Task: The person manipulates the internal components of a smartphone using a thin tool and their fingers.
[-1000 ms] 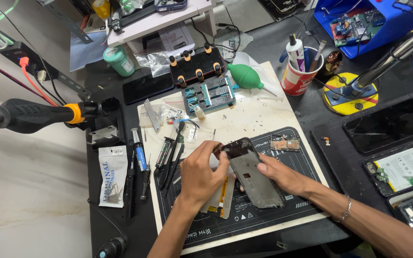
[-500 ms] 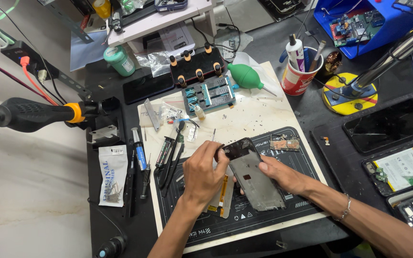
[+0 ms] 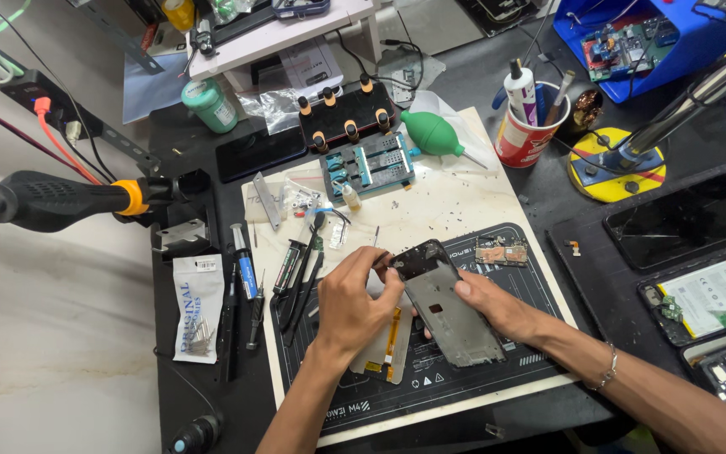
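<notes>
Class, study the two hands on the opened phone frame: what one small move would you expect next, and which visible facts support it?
Probably a slight lift or pry at the top corner. The left hand pinches the dark upper end of the phone frame, while the right hand steadies its side edge above the black work mat. Whether the fingers hold a tool cannot be told.

phone frame [image 3: 451,311] on mat [image 3: 497,370], cup [image 3: 521,139] behind

White pouch [image 3: 197,304] left (dark screen [image 3: 684,220] right)
</notes>
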